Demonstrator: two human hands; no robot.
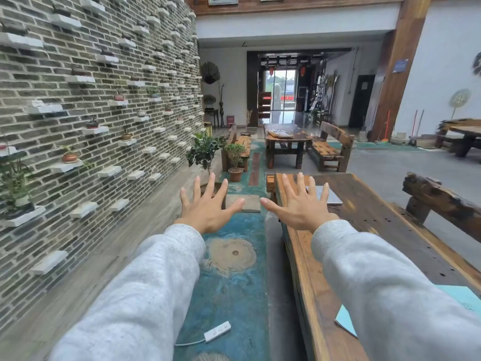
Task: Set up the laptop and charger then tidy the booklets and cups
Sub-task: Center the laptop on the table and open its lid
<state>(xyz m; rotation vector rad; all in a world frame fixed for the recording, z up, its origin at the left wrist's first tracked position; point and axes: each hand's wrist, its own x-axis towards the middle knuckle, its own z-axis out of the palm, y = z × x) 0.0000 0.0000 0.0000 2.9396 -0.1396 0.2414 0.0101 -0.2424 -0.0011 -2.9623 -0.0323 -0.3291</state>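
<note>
Laptop (328,195) lay closed at the bench's (369,214) far end, at one o'clock beyond our right hand (299,204), the nearer; both hands' fingers (301,181) were spread, empty.

One head-worn wide-angle view looks forward and slightly down along the long wooden table (369,220), the outstretched arms close beneath the lens.

- Grey brick wall (78,105) on the left carries small white ledges with potted plants;
- blue-painted floor strip (234,282) beside a long wooden table (364,230);
- daylight enters through a far glass door (282,89).
</note>
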